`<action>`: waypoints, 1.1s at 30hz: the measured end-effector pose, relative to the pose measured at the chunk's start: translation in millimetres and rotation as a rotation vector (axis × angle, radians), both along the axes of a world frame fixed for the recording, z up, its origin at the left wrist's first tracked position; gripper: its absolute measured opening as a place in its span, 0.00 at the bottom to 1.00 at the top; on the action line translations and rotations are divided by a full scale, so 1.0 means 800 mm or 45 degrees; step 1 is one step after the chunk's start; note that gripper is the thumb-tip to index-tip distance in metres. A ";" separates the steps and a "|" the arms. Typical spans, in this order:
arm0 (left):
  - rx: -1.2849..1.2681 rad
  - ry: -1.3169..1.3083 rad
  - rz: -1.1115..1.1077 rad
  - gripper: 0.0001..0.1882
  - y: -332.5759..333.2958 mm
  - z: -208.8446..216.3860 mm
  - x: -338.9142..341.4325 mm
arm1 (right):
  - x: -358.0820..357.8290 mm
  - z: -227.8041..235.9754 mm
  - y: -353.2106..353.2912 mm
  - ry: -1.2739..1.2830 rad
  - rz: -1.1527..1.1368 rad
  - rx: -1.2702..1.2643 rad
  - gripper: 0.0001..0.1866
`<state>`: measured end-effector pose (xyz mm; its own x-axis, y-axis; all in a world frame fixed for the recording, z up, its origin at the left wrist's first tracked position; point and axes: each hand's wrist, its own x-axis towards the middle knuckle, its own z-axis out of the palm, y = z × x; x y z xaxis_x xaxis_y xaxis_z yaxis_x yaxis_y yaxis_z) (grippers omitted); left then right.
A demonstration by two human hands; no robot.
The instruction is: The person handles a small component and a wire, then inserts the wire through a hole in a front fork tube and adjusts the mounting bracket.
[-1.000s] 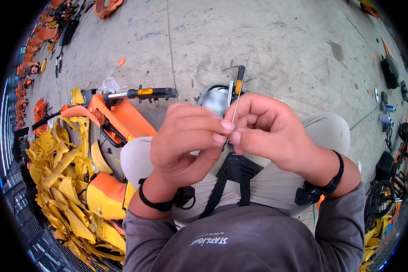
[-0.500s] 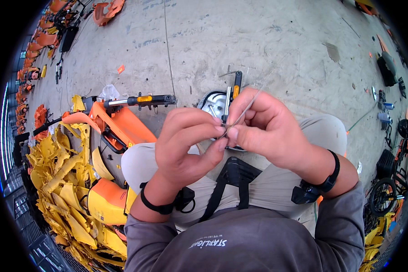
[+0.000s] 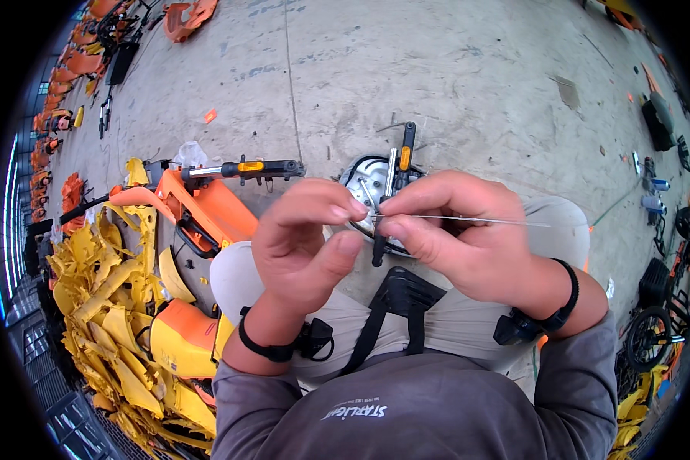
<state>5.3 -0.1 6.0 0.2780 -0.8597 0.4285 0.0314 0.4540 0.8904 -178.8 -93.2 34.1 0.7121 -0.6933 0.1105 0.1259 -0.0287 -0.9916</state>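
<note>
Pinching the wire (image 3: 475,220) near one end in my right hand (image 3: 471,244), its length running rightward over that hand, I judge it light, springy and best gripped there, while my left hand (image 3: 293,249) hovers alongside, fingers (image 3: 308,202) parted.

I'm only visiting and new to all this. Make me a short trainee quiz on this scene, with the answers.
1. Which hand pinches the thin wire: a) left, b) right, c) neither?
2. True or false: the big heap of yellow pieces lies on the person's right.
3. Fill in, touching or apart: the left hand has its thumb and forefinger ____.

Key:
1. b, the right hand.
2. False; the yellow heap is on the left.
3. Apart.
</note>
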 end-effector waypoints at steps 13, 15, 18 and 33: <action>-0.058 0.382 -0.218 0.17 -0.002 -0.001 -0.008 | 0.008 -0.001 -0.004 -0.250 -0.076 -0.489 0.10; -0.078 0.352 -0.185 0.17 -0.001 -0.002 -0.007 | 0.005 -0.002 -0.004 -0.221 -0.054 -0.371 0.10; -0.136 0.256 -0.166 0.16 -0.002 -0.002 -0.006 | 0.004 -0.003 0.000 -0.182 -0.032 -0.159 0.09; -0.255 -0.751 0.272 0.29 0.013 0.011 0.006 | 0.006 -0.002 -0.006 -0.386 0.292 1.099 0.09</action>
